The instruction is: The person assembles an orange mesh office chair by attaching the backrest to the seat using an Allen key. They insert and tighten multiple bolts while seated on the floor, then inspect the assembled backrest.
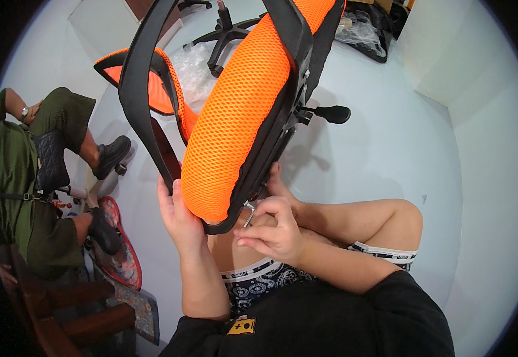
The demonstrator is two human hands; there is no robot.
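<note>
An office chair's orange mesh seat point(235, 119) stands tilted on its side in front of me, its black underside facing right. My left hand point(180, 217) is closed around its lower end, where the black armrest point(133, 77) meets the seat. My right hand point(277, 232) pinches a bent silver hex key point(249, 215), whose upper end is at the seat's underside near the bottom. The fastener there is too small to make out. A black lever point(330, 113) juts from the underside higher up. More orange mesh with a black frame point(161, 89) shows behind the armrest.
A black star-shaped chair base point(226, 33) lies at the back beside clear plastic wrap point(193, 71). A black bag with plastic point(366, 33) sits at the far right. At left, a person in green point(18, 172) sits near a red-rimmed patterned mat point(119, 256) and a wooden chair point(95, 318).
</note>
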